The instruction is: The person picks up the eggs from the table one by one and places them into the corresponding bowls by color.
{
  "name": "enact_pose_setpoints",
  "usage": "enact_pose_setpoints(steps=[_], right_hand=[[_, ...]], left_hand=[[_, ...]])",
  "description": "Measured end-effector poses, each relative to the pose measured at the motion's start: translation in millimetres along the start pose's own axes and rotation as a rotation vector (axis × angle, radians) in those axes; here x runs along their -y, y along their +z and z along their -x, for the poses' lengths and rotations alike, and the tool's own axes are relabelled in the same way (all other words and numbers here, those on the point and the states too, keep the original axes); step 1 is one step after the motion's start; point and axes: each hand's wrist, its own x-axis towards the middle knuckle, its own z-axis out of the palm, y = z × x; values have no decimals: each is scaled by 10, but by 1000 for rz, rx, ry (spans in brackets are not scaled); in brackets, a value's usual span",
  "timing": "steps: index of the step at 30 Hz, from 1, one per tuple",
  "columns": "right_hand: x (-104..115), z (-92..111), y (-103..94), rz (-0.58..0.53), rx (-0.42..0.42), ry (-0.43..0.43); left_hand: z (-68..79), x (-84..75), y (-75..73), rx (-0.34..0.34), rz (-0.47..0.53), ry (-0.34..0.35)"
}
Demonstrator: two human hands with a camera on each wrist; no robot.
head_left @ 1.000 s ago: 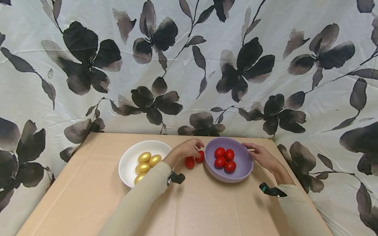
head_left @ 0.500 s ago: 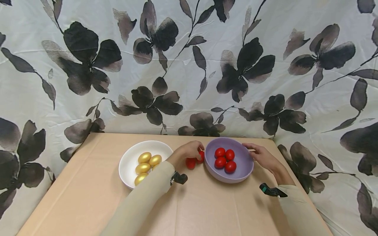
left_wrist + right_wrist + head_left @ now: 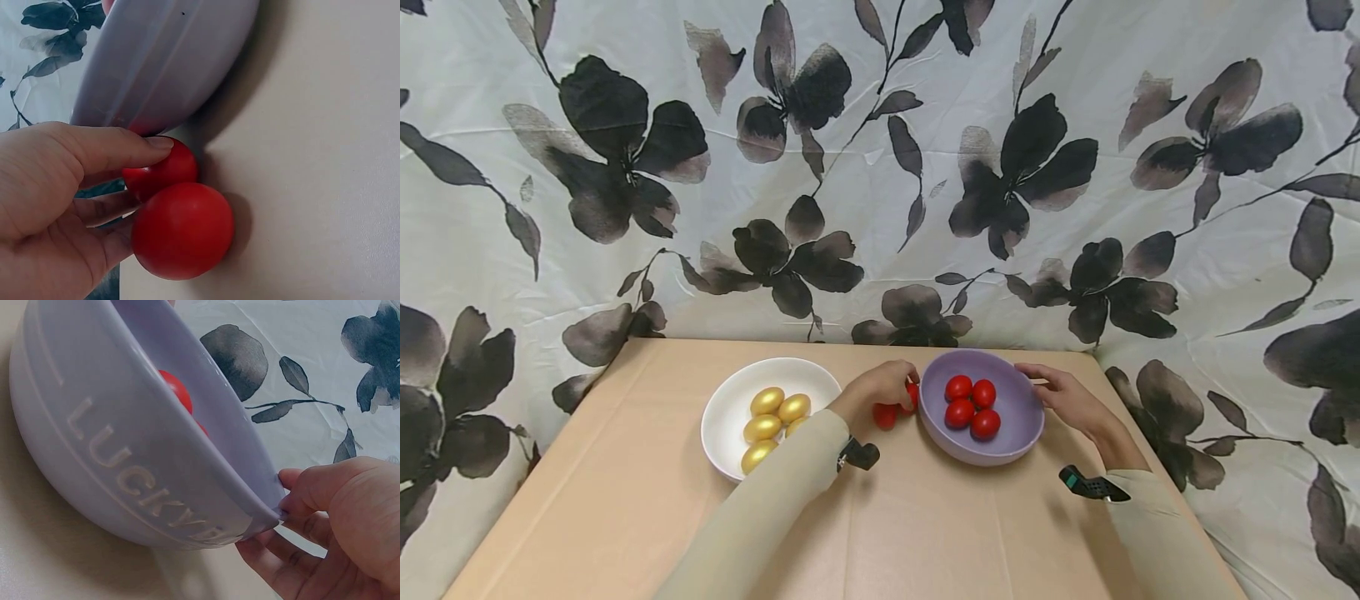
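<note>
My left hand [image 3: 880, 390] is beside the purple bowl [image 3: 1030, 421], its thumb lying on a red egg [image 3: 181, 164] and its fingers behind it. That egg lies close to the bowl's outer wall. A second red egg [image 3: 184, 231] rests on the table against the first, near the fingers. My right hand [image 3: 1067, 400] grips the bowl's rim on the right, thumb at the edge and fingers lower on the outside, as the right wrist view shows. Several red eggs [image 3: 985, 425] lie inside the bowl; raised lettering runs along its outer side.
A white bowl [image 3: 718, 417] with several golden eggs [image 3: 762, 427] stands at the left, partly hidden by my left sleeve [image 3: 760, 508]. The tan table [image 3: 940, 542] ends at a floral cloth [image 3: 910, 167] behind it.
My left hand has moved slightly right and closed its thumb and fingers around the egg nearest the purple bowl. The right hand and both bowls stay put.
</note>
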Motion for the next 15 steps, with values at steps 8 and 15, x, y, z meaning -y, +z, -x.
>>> enact_pose_setpoints(steps=[8,15], right_hand=[[6,7,-3,3,2,1],[21,-1,8,8,1,0]], left_hand=[[-1,-11,-5,-8,-39,17],[3,2,-25,-34,-63,39]])
